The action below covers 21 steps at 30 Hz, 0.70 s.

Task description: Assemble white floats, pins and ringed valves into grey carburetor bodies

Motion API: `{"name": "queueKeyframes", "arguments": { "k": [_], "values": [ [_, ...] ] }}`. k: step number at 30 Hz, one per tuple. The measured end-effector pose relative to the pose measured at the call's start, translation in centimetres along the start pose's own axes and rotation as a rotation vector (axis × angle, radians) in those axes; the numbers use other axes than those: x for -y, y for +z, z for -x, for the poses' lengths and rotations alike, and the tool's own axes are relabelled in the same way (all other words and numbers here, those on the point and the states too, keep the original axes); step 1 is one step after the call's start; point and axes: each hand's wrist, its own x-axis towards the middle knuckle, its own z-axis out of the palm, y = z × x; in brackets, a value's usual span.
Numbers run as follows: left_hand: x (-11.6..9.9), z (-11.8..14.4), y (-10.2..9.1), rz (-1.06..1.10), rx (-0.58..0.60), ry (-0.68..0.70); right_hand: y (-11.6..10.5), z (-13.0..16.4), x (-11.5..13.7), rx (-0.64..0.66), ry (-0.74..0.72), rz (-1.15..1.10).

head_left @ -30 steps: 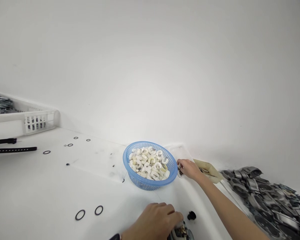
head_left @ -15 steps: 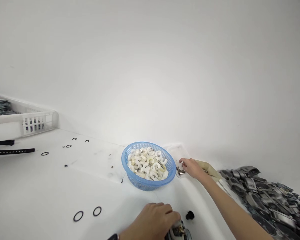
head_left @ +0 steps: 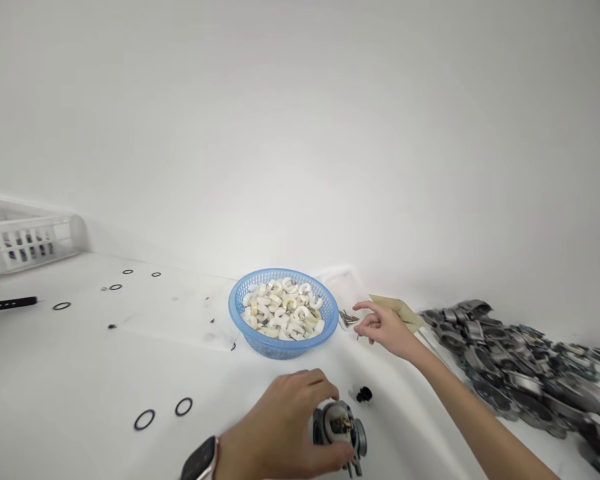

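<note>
My left hand (head_left: 280,430), a watch on its wrist, grips a small grey metal housing (head_left: 341,430) on the white table near the front edge. My right hand (head_left: 387,328) hovers just right of a blue basket (head_left: 280,348) full of white C-shaped pieces (head_left: 283,310). Its thumb and a finger are pinched on a tiny metal pin that barely shows. A small heap of such pins (head_left: 349,318) lies between that hand and the basket. A little black part (head_left: 364,395) sits on the table beside the housing.
A pile of grey metal housings (head_left: 520,367) fills the right side. A beige pad (head_left: 401,308) lies behind my right hand. Black O-rings (head_left: 144,419) are scattered at the left, with a white crate (head_left: 30,241) and a black strap (head_left: 7,305) at the far left.
My right hand has lifted off the pin heap and drawn back a little, fingers pinched. The view has tilted down, so more of the housing in my left hand shows.
</note>
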Motion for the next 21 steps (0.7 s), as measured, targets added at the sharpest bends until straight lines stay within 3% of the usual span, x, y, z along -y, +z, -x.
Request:
{"name": "queueKeyframes", "arguments": {
  "k": [4,7,11,21],
  "values": [
    [-0.8,-0.4,-0.4,0.063,0.02,-0.014,1.7,5.7,1.3,0.074,0.044,-0.228],
    [-0.8,-0.6,0.2,0.089,0.029,-0.042,3.7,7.8,1.9,0.099,0.069,-0.446],
    [-0.5,-0.7,0.4,0.13,0.057,-0.117,5.8,8.5,2.2,0.109,0.074,-0.683],
    [-0.5,-0.7,0.8,0.033,0.057,-0.061,7.6,9.2,2.0,0.057,0.063,-0.759]
  ]
}}
